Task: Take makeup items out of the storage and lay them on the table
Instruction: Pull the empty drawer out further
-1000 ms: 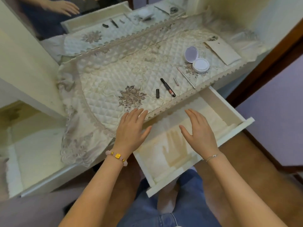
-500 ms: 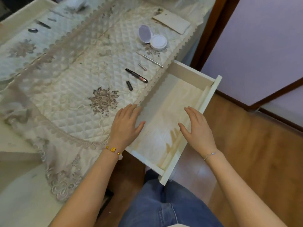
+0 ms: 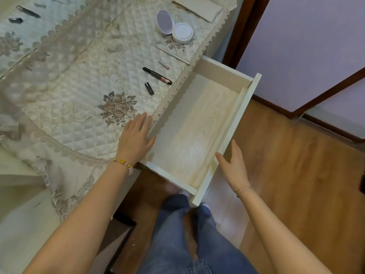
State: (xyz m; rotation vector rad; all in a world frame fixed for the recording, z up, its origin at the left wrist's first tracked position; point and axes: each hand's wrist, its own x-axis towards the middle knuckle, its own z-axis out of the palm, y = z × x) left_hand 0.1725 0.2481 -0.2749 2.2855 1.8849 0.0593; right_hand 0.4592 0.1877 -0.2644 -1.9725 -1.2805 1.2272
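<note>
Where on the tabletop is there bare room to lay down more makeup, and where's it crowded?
Free: the quilted cloth left of the black cap, from the embroidered flower up toward the mirror. Crowded: the strip along the lace edge by the drawer, holding the cap, black pen, small tube, thin silver stick and open compact. The left hand covers the near edge.

open drawer (image 3: 199,123), flat hands, makeup on table (image 3: 59,107)

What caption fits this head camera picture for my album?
Two empty hands, left hand and right hand, beside an empty cream wooden drawer.
</note>
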